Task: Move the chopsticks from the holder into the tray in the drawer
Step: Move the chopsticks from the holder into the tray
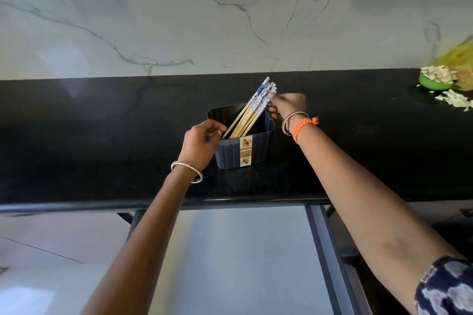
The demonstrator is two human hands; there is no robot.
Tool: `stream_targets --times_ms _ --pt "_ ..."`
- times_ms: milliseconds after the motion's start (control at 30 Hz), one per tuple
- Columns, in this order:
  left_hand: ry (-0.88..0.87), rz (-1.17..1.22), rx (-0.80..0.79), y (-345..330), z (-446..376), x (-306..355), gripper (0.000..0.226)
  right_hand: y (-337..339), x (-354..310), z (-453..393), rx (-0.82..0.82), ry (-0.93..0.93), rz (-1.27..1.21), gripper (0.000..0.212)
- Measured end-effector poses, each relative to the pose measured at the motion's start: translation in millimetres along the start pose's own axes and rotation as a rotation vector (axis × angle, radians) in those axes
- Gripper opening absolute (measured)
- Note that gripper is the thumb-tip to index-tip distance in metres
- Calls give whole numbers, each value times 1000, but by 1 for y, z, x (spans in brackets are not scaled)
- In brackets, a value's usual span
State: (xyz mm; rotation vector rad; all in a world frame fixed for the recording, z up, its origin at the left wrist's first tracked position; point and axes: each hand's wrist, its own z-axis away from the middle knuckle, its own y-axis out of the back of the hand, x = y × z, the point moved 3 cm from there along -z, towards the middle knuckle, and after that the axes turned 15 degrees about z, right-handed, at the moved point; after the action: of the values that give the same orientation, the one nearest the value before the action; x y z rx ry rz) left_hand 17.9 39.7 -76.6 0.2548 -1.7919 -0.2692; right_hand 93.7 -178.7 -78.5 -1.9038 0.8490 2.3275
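Black stone countertop (102,135) carries a dark ribbed holder (245,146), and in it a bundle of bamboo chopsticks (252,112) is leaned to the right, blue-patterned tops up. Those tops are pinched by the right hand (288,105). The holder's left rim is gripped by the left hand (201,143). Below, a drawer (243,250) is seen pulled open.
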Motion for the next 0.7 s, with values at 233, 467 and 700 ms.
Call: stream_targets --times_ms 233,467,700 --pt "2 -14 -3 -1 1 2 18 -2 -8 -2 32 26 51 24" --pt "-47 -77 13 3 11 35 25 41 -40 23 233 144 -51 18" --pt "-275 -327 -92 -11 36 105 50 117 -65 98 269 224 -416 20"
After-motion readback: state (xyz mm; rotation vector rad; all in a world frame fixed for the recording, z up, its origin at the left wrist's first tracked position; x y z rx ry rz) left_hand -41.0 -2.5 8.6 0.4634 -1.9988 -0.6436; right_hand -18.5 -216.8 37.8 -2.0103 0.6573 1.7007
